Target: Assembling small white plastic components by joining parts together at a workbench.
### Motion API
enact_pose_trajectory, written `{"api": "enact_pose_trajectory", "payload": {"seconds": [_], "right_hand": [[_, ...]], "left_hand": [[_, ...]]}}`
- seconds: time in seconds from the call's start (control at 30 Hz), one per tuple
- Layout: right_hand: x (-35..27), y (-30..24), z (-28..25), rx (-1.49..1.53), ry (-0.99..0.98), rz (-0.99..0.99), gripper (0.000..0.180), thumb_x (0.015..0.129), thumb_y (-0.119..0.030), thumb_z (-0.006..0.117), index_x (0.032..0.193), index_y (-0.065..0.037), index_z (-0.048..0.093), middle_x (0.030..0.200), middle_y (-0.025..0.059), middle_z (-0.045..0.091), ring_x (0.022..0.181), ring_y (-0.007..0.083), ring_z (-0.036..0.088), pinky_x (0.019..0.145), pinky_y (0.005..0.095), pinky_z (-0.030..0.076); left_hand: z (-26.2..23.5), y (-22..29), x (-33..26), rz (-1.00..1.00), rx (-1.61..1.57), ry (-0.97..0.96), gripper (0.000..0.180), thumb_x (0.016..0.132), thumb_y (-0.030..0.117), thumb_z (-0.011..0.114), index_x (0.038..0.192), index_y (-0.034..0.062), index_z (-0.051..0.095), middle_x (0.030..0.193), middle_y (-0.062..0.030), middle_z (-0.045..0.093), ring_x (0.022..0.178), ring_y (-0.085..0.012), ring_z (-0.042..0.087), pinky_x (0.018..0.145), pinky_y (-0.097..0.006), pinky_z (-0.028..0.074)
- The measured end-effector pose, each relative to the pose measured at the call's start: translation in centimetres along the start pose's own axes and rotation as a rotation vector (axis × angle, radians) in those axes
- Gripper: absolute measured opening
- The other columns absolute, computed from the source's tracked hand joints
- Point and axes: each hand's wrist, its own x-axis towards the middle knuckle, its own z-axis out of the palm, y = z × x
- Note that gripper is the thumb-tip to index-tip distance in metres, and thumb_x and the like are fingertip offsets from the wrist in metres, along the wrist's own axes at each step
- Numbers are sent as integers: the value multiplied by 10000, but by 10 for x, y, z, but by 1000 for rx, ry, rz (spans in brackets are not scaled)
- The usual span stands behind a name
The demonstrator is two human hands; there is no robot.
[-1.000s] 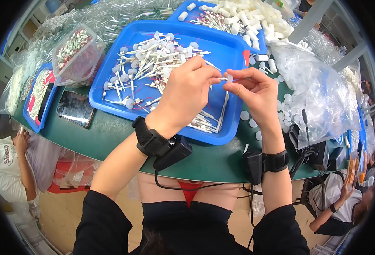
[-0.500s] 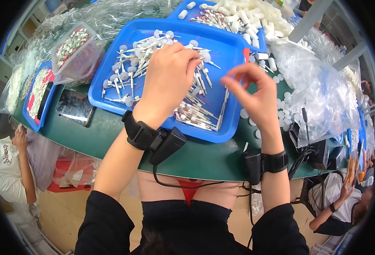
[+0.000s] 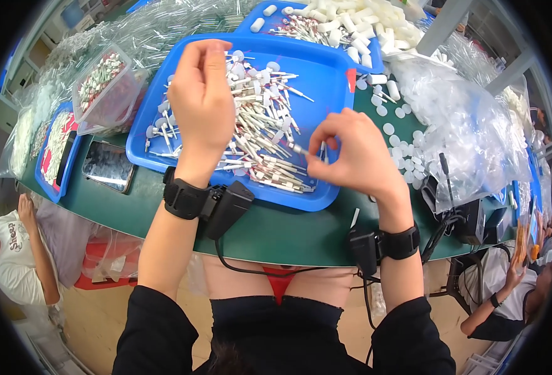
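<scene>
Left hand (image 3: pixel 204 100) hovers over the big blue tray (image 3: pixel 326 81), fingers stretched flat and pointing toward twelve o'clock, palm down over the heap of small white-capped sticks (image 3: pixel 257 137). From above I cannot tell whether anything sits under that palm. Right hand (image 3: pixel 357 153) is at about four o'clock of the heap, thumb and forefinger pinched shut on one thin stick (image 3: pixel 298 149), its tip poking out toward nine o'clock, just above the pile at the tray's near edge.

Around them: a second blue tray (image 3: pixel 257 25) at twelve o'clock carries white plastic caps and more sticks; loose white round caps (image 3: pixel 391 112) lie on the green counter (image 3: pixel 276 225) at two o'clock; crumpled clear plastic bags (image 3: pixel 469 125) sit at three o'clock; a phone (image 3: pixel 107 165) lies at nine o'clock beside a clear bag of red-and-white pieces (image 3: pixel 104 84). Both wrists wear black bands with cabled boxes.

The risks, as I judge them: that pinch is light and the stick is slim, so a twist could flick it back into the heap. The left palm hangs low, and a sweep could rake sticks over the tray's shallow rim onto the counter. The dangling wrist cables could catch the tray's near edge and tug it.
</scene>
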Motion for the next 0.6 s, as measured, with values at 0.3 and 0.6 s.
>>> {"api": "enact_pose_trajectory", "payload": {"seconds": [0.3,0.6], "right_hand": [[0,8,-10,884,176,311,140,705,-126,723,747,-18,645,653,-67,472,630,30,421,572,184,340],[0,43,-21,539,424,396,233,809,-217,690,898,-3,667,748,32,636,683,75,564,623,226,440]], "left_hand": [[18,16,-21,-232,-655,-648,158,918,123,587,975,-6,658,880,-28,659,791,-66,571,704,-201,452],[19,8,-18,-397,-765,-679,224,942,134,556,1103,-13,605,955,-117,675,864,-157,638,787,-283,512]]}}
